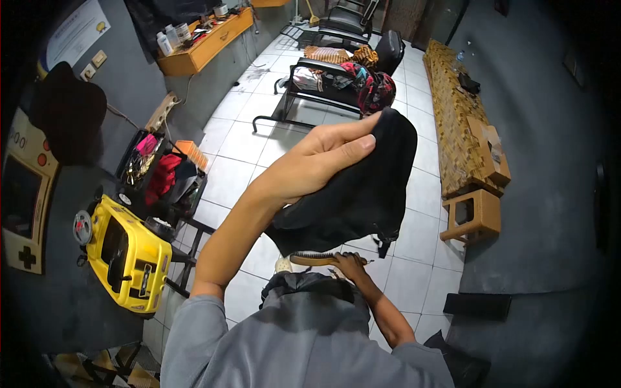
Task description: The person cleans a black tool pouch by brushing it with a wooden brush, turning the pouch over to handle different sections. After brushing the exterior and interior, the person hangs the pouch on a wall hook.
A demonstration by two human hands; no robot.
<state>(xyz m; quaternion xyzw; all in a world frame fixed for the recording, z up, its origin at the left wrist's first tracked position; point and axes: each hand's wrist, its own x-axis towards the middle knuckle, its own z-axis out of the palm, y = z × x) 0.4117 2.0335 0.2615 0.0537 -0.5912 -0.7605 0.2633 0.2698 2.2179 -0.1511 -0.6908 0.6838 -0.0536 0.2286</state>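
As left hand (317,161) pinches, limp black cloth (356,194)

Left hand (317,161) gripping black cloth (359,194), right hand (352,264) holding brush (317,258)

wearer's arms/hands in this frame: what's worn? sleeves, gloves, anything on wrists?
Both hands bare: left hand, right hand. No gloves, rings or wristwear visible. Grey sleeves on both arms, ending about the elbow; forearms uncovered. Plain fabric, no markings visible.

Open tiled floor (239,161) ahead; yellow toy car (126,255) and rack (162,174) crowd the left.
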